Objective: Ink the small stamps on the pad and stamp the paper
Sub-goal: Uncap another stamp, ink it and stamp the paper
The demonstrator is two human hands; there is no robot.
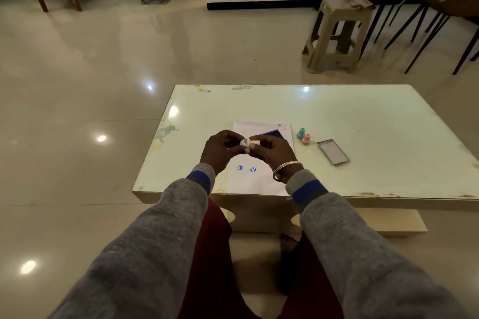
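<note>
Head view shows your two hands raised together above the sheet of paper (255, 179), fingertips meeting around a small white stamp (248, 142). Your left hand (222, 149) pinches the left end of it and your right hand (272, 150) pinches the right end, so both are closed on the same little piece; whether it is one part or two fitted together is too small to tell. A metal bangle (286, 169) sits on your right wrist, just ahead of the grey sleeve with its blue band.

Below your hands, nearer to you, the paper carries two round blue smiley prints (246, 168) side by side. Just behind your right hand a dark blue ink pad (273, 134) peeks out, lying on the far part of the paper and mostly hidden by your fingers.

To the right of your right hand, off the paper, two more small stamps stand upright on the table (363, 116): a teal stamp (301, 132) and, just beside it and slightly nearer you, a pink stamp (306, 139). Further right of those lies a phone (333, 151), flat and angled on the tabletop.

The paper's near edge reaches the table edge closest to your knees.
</note>
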